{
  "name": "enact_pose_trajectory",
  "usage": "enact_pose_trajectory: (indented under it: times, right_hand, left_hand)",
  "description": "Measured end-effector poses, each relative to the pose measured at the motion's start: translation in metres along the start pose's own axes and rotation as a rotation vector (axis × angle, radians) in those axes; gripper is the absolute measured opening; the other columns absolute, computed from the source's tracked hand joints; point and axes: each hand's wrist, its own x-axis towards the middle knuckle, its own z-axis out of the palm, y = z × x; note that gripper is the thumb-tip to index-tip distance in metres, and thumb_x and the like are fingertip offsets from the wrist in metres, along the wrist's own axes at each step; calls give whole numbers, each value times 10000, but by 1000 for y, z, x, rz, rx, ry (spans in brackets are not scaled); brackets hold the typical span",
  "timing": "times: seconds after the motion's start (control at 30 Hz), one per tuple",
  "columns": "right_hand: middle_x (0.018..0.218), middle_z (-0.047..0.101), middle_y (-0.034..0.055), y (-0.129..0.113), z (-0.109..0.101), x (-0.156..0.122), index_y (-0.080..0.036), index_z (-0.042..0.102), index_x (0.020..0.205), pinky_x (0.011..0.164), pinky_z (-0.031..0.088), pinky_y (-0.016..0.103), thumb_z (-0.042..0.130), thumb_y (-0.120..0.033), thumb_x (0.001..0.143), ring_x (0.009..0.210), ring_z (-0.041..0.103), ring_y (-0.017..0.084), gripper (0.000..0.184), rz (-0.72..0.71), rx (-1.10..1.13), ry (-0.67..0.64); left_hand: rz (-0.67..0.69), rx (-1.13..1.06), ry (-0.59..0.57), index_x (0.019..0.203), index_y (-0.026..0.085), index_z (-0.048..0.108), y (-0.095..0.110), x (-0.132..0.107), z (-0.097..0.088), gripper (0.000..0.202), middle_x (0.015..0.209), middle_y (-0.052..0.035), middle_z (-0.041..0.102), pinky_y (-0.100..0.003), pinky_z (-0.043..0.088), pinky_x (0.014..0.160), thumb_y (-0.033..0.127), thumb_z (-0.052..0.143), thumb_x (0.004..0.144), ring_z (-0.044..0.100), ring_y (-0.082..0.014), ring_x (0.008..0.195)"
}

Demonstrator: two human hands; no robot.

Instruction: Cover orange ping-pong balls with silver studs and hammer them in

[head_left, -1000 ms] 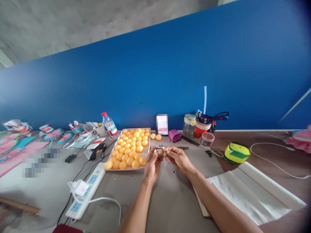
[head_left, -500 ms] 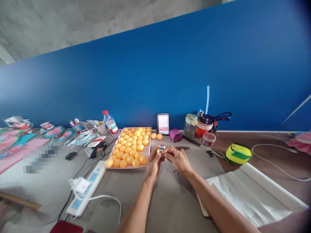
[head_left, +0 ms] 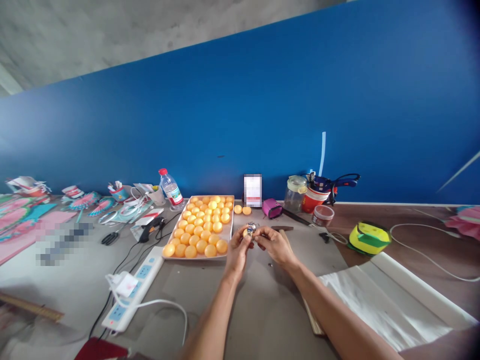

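My left hand [head_left: 237, 249] and my right hand [head_left: 274, 243] meet above the grey table, fingers pinched round one small ball partly wrapped in shiny foil [head_left: 249, 230]. Orange shows through the foil. Just left of my hands a white tray [head_left: 227, 236] holds several orange balls [head_left: 201, 231] in rows. Two loose orange balls [head_left: 242, 210] lie behind the tray near the blue wall.
A white power strip [head_left: 135, 287] with cables lies front left. A water bottle [head_left: 170, 189], scissors [head_left: 110, 238] and paper crafts sit further left. A jar [head_left: 294, 193], red cup of tools [head_left: 315, 195], purple box [head_left: 271, 208], yellow-green object [head_left: 369, 237] and white paper sheets [head_left: 390, 300] are on the right.
My hands have turned the foil-wrapped ball a little between the fingers; the view has shifted slightly. Nothing else has moved.
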Motion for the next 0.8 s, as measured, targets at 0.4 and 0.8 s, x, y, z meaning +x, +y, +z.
enact_pose_trajectory:
  times: [0.4, 0.8]
  right_hand:
    - [502, 483, -60, 1, 1, 1, -181, 548, 681, 490, 291, 217, 570, -308, 697, 472, 398, 83, 129, 53, 10, -20]
    - [466, 470, -67, 5, 1, 2, -186, 484, 662, 470, 290, 218, 638, -364, 649, 451, 405, 87, 235, 97, 5, 59]
  left_hand:
    - [119, 358, 69, 1069, 201, 618, 7, -1, -1, 396, 976, -66, 625, -272, 430, 743, 371, 644, 711, 549, -160, 791]
    - [101, 158, 86, 957, 192, 649, 7, -6, 5, 357, 931, -81, 637, -287, 452, 713, 335, 712, 637, 570, -207, 837]
